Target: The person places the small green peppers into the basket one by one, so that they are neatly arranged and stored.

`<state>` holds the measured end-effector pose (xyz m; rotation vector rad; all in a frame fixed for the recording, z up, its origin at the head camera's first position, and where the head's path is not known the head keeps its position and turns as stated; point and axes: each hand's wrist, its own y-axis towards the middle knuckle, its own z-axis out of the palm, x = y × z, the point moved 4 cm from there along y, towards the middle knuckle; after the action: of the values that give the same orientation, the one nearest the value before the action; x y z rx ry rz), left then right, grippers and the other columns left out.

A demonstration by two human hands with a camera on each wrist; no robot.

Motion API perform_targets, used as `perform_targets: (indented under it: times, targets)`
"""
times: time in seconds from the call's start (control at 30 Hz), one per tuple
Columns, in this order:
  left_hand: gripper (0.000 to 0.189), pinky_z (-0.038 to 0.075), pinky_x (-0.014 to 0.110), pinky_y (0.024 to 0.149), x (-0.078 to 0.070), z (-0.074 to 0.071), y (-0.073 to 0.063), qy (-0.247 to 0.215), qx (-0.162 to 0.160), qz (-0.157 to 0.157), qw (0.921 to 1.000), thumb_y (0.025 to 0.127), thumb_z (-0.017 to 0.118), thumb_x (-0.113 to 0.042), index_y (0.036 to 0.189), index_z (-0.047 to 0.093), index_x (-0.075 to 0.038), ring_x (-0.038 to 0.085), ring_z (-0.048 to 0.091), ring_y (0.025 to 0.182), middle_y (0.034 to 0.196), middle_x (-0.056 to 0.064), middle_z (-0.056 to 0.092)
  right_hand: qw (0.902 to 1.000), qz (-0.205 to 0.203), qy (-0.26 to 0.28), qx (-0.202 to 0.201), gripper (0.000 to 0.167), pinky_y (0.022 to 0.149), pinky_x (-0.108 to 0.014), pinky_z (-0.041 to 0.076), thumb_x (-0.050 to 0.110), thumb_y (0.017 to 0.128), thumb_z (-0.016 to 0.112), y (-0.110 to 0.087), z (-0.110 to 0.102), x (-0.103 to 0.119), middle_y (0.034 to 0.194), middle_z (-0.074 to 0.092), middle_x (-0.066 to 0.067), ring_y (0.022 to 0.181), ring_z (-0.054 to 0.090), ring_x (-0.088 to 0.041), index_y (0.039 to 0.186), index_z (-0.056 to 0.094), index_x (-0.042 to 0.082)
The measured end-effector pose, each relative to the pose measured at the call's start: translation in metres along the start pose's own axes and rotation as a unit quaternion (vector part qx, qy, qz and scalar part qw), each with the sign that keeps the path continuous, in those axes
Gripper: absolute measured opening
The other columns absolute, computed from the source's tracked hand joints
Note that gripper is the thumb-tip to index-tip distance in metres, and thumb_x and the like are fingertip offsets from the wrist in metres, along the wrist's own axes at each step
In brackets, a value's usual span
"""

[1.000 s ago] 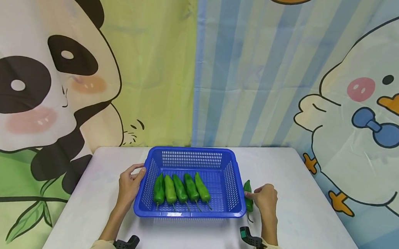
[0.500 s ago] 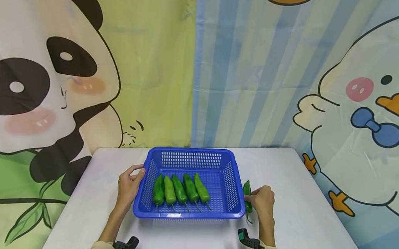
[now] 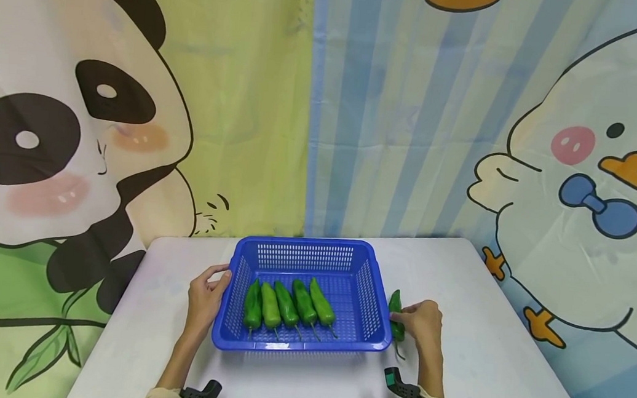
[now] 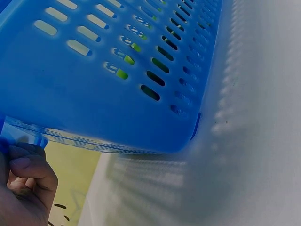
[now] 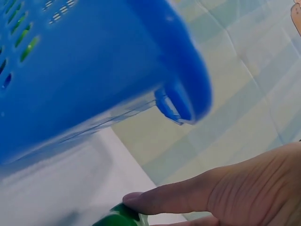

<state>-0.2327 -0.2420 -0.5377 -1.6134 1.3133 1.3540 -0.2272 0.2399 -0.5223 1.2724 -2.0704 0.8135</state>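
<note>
A blue plastic basket (image 3: 309,248) with slotted walls stands in the middle of the white table. Inside it, several green peppers (image 3: 290,308) lie side by side, stems toward the near edge. My left hand (image 3: 205,296) grips the basket's left rim; its curled fingers (image 4: 35,174) show at the rim in the left wrist view. Just outside the right wall is one more green pepper (image 3: 396,303), upright in the head view, stem toward me. My right hand (image 3: 423,323) pinches this pepper between thumb and fingers. Only part of the pepper shows in the right wrist view, below the thumb (image 5: 164,197).
The white table (image 3: 500,372) extends on both sides of the basket. Behind it hangs a printed curtain (image 3: 367,134) with a panda on the left and a white chick on the right. Black camera mounts sit on both wrists.
Over the last half second my right wrist has shifted slightly to the right, with the fingers still on the pepper. The left hand and the basket stay where they were.
</note>
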Motion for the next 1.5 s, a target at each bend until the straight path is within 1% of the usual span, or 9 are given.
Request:
perform_targets:
  times: [0.37,0.5,0.63,0.83,0.97,1.13,1.3,1.43,1.5]
  targets:
    - [0.038,0.055,0.022,0.054,0.002,0.0,0.0,0.002,-0.003,-0.005,1.0,0.113,0.062,-0.028,0.139,0.068,-0.002,0.008,0.073,0.059,0.092,0.026,0.082,0.9983,0.005,0.056,0.017,0.035,0.082,-0.043,0.065,0.012,0.088,0.089,0.002,-0.009,0.0,0.115,0.074,-0.036,0.091,0.075,-0.034,0.111,0.077,-0.012]
    - [0.037,0.055,0.022,0.055,0.001,0.001,0.0,0.0,0.0,-0.006,1.0,0.113,0.062,-0.029,0.139,0.069,-0.003,0.009,0.073,0.06,0.093,0.026,0.082,0.9973,0.005,0.068,0.025,0.038,0.096,-0.053,0.063,0.014,0.09,0.088,0.003,-0.014,0.002,0.121,0.073,-0.037,0.091,0.078,-0.035,0.114,0.076,-0.012]
    - [0.037,0.058,0.022,0.058,0.002,0.001,0.0,-0.002,0.002,-0.009,1.0,0.113,0.062,-0.03,0.14,0.068,-0.004,0.009,0.075,0.063,0.097,0.026,0.082,0.9962,0.015,0.077,0.038,0.041,0.109,-0.065,0.054,0.017,0.091,0.088,0.003,-0.019,0.003,0.129,0.07,-0.038,0.096,0.079,-0.039,0.118,0.075,-0.011]
    - [0.038,0.058,0.023,0.058,0.001,0.001,0.0,-0.001,0.002,-0.008,1.0,0.114,0.061,-0.029,0.14,0.068,-0.004,0.009,0.075,0.063,0.097,0.026,0.082,0.9939,0.025,0.095,0.051,0.047,0.113,-0.065,0.052,0.02,0.094,0.086,0.001,-0.027,0.005,0.139,0.063,-0.04,0.109,0.077,-0.046,0.126,0.072,-0.012]
    - [0.037,0.058,0.023,0.058,0.001,0.001,0.0,0.001,0.001,-0.009,1.0,0.114,0.061,-0.029,0.14,0.068,-0.004,0.01,0.075,0.063,0.097,0.025,0.082,0.9914,0.03,0.114,0.056,0.05,0.118,-0.075,0.04,0.02,0.096,0.085,0.0,-0.033,0.008,0.144,0.06,-0.04,0.116,0.075,-0.048,0.131,0.069,-0.011]
    - [0.037,0.058,0.023,0.057,0.001,0.001,0.0,-0.001,0.0,-0.009,1.0,0.114,0.061,-0.029,0.139,0.069,-0.004,0.01,0.075,0.063,0.097,0.025,0.083,0.9893,0.017,0.13,0.065,0.055,0.119,-0.085,0.027,0.024,0.096,0.085,-0.005,-0.043,0.017,0.146,0.06,-0.039,0.112,0.077,-0.043,0.134,0.068,-0.011]
    - [0.038,0.057,0.023,0.058,0.002,0.001,0.001,0.001,0.002,-0.008,1.0,0.113,0.062,-0.031,0.14,0.069,-0.004,0.009,0.074,0.063,0.097,0.024,0.083,0.9868,0.003,0.149,0.062,0.056,0.119,-0.086,0.023,0.022,0.095,0.086,-0.013,-0.054,0.026,0.141,0.065,-0.037,0.099,0.08,-0.029,0.135,0.067,-0.013]
    - [0.038,0.057,0.022,0.058,0.002,0.001,0.002,0.005,-0.001,-0.009,0.9999,0.113,0.062,-0.031,0.14,0.068,-0.004,0.009,0.074,0.064,0.098,0.024,0.083,0.9843,-0.018,0.162,0.068,0.055,0.12,-0.084,0.025,0.02,0.096,0.085,-0.017,-0.056,0.033,0.131,0.072,-0.033,0.095,0.081,-0.024,0.136,0.067,-0.013]
    - [0.037,0.057,0.022,0.058,0.004,0.001,0.001,0.004,-0.004,-0.013,0.9999,0.113,0.062,-0.03,0.14,0.069,-0.005,0.009,0.074,0.064,0.098,0.024,0.083,0.9836,-0.033,0.162,0.072,0.054,0.122,-0.078,0.033,0.02,0.096,0.085,-0.019,-0.056,0.037,0.125,0.077,-0.029,0.094,0.081,-0.022,0.135,0.067,-0.013]
